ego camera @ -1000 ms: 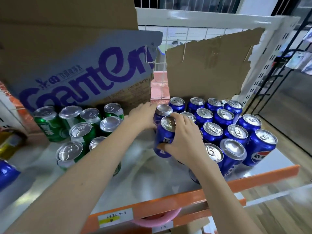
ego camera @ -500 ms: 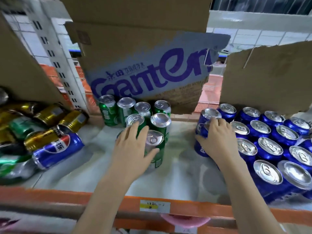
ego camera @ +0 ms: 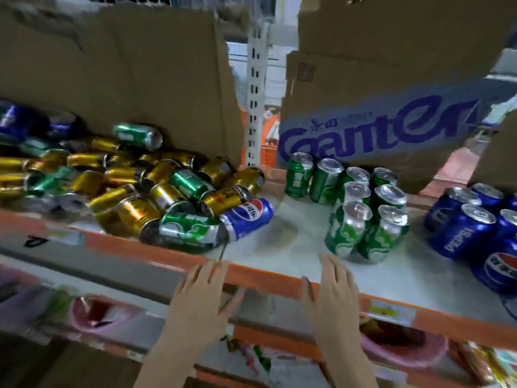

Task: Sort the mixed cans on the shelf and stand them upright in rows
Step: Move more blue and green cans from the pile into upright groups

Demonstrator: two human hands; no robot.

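We face a store shelf (ego camera: 279, 245) with a pale deck and an orange front rail (ego camera: 263, 280), backed by torn brown cardboard (ego camera: 126, 79) on the left and a cardboard box (ego camera: 377, 113) on the right printed in purple with "Ganten". A white slotted upright (ego camera: 255, 88) stands between the two.

On the left of the deck lies a jumbled heap of cans (ego camera: 117, 186) on their sides, mostly gold, with some green and a few blue mixed in. At its front edge a blue Pepsi can (ego camera: 247, 217) lies on its side, just beside a green can (ego camera: 190, 229) that is also lying down. The gold cans' labels are too blurred for us to read.

In the middle, upright green cans (ego camera: 361, 208) stand in rows before the Ganten box; the two nearest lean a little. At the right edge, upright blue cans (ego camera: 472, 228) stand packed together, one reading "PEPSI".

Below the shelf a pink basin (ego camera: 98, 312) sits on the lower level; what it holds we cannot make out.

Our left hand (ego camera: 200, 301) reaches toward the rail, fingers straight and spread, holding nothing. Our right hand (ego camera: 333, 292) is over the rail, fingers straight and close together, also holding nothing, just short of the leaning green cans.
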